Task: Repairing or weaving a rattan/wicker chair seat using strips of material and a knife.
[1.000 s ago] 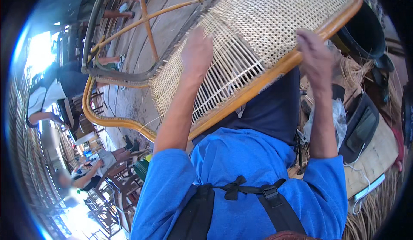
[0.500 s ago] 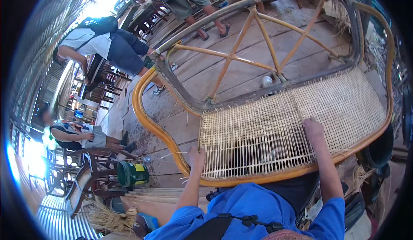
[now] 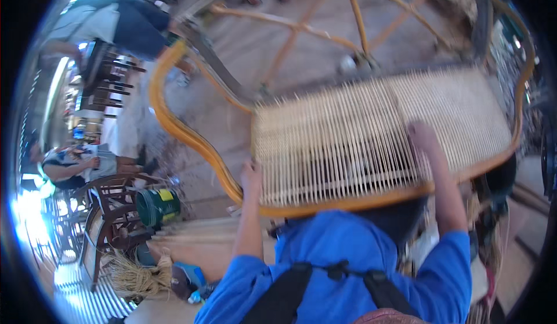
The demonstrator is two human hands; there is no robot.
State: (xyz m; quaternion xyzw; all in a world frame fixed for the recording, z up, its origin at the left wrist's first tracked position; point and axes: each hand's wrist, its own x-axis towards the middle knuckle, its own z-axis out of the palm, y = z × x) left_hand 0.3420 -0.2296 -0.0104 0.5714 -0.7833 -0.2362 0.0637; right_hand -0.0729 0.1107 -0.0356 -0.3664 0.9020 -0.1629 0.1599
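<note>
cane panel [image 3: 325, 121] has left hand [image 3: 251, 176] at its edge, right hand [image 3: 422, 136] near middle, grips unclear

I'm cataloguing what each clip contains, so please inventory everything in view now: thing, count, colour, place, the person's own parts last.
Woven panel: one, pale straw, centre
Curved frame: one, yellow-brown and grey, around and beyond the panel
Poles: several, yellow-brown, crossing beyond the panel
Round object: one, pale, beyond the panel, too blurred to identify
Floor: one, brownish, beneath
Bucket: one, green and yellow, left
Chairs: several, dark brown, left
Fibre bundle: one, straw, lower left
Other people: at least three, mixed clothing, left and top
Shirt: one, blue, bottom
Straps: two, black, over the shirt
Left hand: one, bare, panel's left edge
Right hand: one, bare, at the panel, right of centre
</note>
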